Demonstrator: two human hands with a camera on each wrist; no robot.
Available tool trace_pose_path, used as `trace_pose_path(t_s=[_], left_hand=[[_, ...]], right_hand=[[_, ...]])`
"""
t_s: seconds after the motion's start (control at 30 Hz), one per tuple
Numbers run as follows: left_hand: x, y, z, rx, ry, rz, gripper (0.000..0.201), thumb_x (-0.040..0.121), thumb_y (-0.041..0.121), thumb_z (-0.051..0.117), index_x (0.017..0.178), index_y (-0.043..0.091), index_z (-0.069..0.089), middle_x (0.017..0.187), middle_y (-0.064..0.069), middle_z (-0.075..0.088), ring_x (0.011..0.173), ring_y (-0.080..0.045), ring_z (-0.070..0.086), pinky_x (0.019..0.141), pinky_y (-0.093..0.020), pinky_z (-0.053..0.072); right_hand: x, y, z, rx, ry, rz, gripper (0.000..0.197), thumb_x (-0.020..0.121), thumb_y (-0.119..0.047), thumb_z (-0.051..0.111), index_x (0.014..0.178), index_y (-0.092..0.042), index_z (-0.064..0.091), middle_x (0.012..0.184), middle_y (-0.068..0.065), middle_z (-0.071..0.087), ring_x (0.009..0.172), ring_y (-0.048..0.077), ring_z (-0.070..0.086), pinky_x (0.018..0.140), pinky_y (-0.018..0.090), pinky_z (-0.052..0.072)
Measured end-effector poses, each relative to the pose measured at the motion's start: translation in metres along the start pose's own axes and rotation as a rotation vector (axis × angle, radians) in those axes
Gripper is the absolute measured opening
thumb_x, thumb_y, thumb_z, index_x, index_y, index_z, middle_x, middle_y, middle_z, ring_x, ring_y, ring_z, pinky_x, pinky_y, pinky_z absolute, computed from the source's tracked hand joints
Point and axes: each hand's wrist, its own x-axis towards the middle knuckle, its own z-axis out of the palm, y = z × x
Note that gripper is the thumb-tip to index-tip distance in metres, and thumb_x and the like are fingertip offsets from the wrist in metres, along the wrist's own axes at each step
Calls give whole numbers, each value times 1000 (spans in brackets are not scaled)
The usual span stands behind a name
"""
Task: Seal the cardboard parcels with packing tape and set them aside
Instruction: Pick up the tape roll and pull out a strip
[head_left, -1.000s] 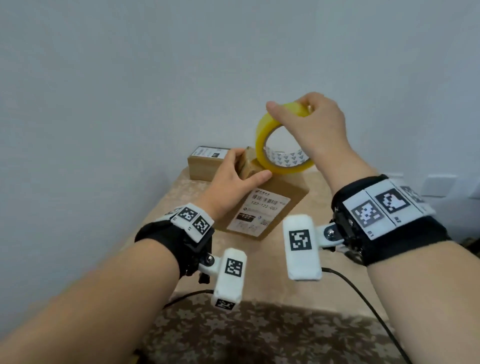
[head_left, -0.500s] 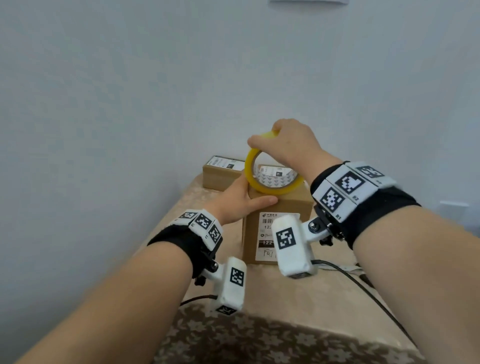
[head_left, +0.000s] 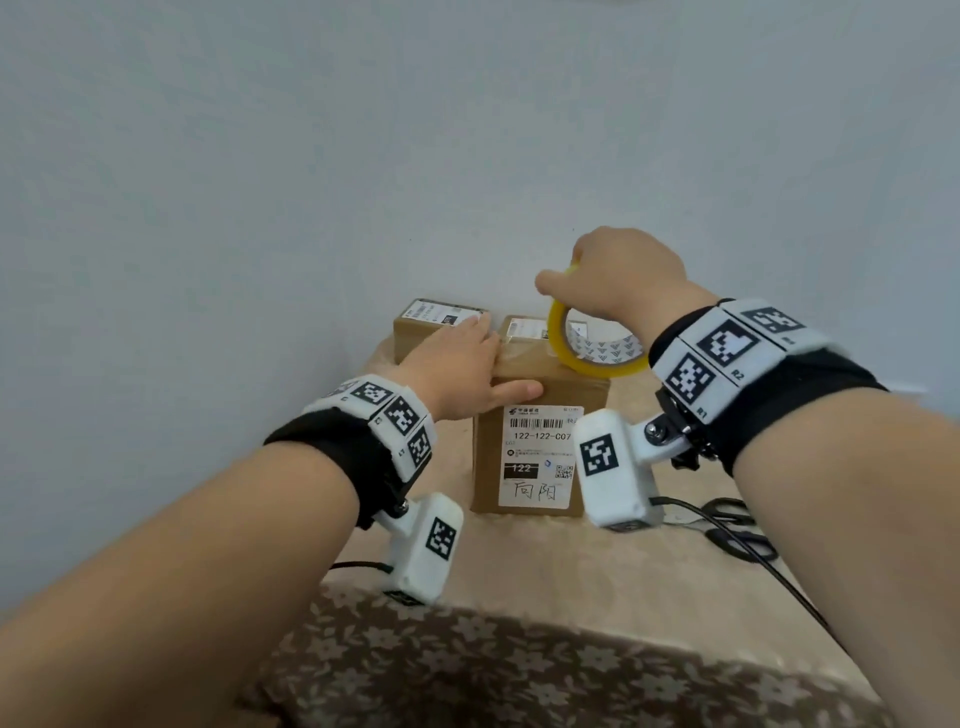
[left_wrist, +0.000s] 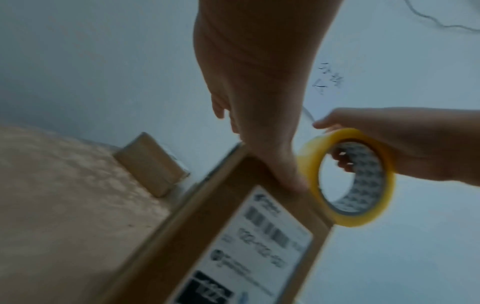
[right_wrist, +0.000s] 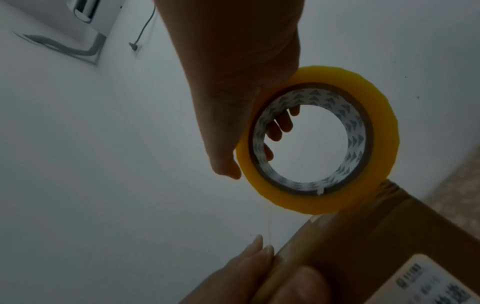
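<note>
A brown cardboard parcel (head_left: 540, 447) stands upright mid-table, its shipping label facing me. My left hand (head_left: 462, 364) lies flat on the parcel's top, fingers straight and thumb along the front top edge. My right hand (head_left: 613, 280) grips a yellow packing tape roll (head_left: 597, 358) from above, with fingers through its core. The roll's lower edge meets the parcel's top right. In the right wrist view a clear strip (right_wrist: 267, 226) runs from the roll (right_wrist: 384, 123) down to the left fingertips (right_wrist: 259, 253) at the parcel's edge (right_wrist: 363, 236).
A second labelled parcel (head_left: 431, 322) sits behind at the back left, against the wall. Black scissors (head_left: 737, 530) lie on the beige tablecloth (head_left: 519, 561) to the right, near a black cable. The table's front edge drops to a flowered cloth.
The parcel went from tilted to upright on the table. My left hand slid from its front corner onto the top. The right hand brought the roll down to the parcel's top right.
</note>
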Motion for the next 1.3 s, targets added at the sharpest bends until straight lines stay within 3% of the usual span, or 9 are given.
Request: trace_pose_path(t_s=[0.17,0.3,0.4,0.5,0.57,0.83,0.93,1.07,1.3], left_hand=[[16,24,-1,2,-80,-21,98,81,74,41,143,0,28,151,-19,27,140,-30,25,113,-39,24],[23,17,6,-204,-132,-110,99,75,75,50,142,6,27,149,-10,31,128,-27,43,102,-43,40],[22,12,8,-214,-130,-141,93,71,78,50,133,9,36,137,-5,43,116,-26,52,96,-46,44],[19,10,6,-240,-127,-129,87,75,72,53,132,9,36,133,-5,47,113,-25,53,95,-44,45],[17,10,5,-264,-127,-124,85,77,69,54,134,9,36,134,-5,47,114,-24,53,97,-43,45],[17,16,1,-233,-147,-111,86,80,67,53,138,6,33,139,-9,44,121,-25,49,101,-40,42],[16,18,0,-219,-142,-108,84,81,65,53,137,5,34,139,-9,45,121,-25,49,101,-39,42],[16,17,0,-221,-144,-105,83,82,63,53,138,5,32,143,-10,41,124,-26,46,101,-37,40],[16,18,0,-235,-132,-96,79,82,63,54,133,6,35,132,-8,47,115,-24,51,96,-37,44]], right_hand=[[5,11,-4,168,19,5,41,80,-44,63,92,-5,61,85,8,60,83,25,57,55,29,37],[4,22,2,258,-4,78,57,77,-64,61,98,-11,52,90,2,52,89,23,50,69,32,39],[4,19,5,233,12,82,55,74,-63,63,92,-12,52,81,-1,51,84,22,50,66,33,37],[3,18,-4,92,23,58,46,69,-56,66,72,-13,51,68,0,53,70,23,53,54,28,33],[1,27,-6,-7,-23,87,44,68,-53,68,68,-12,53,64,1,55,63,22,54,52,26,33],[3,48,4,-42,-233,178,45,71,-57,66,70,-13,54,73,4,57,65,20,52,53,27,34],[3,51,6,-45,-226,182,40,74,-53,63,72,-14,54,75,3,57,66,19,51,53,27,33],[2,53,15,-115,-196,173,34,77,-48,59,71,-16,53,75,2,56,68,20,51,64,32,37],[6,60,19,-30,-271,201,38,76,-50,64,71,-14,55,76,3,58,68,19,52,58,29,38]])
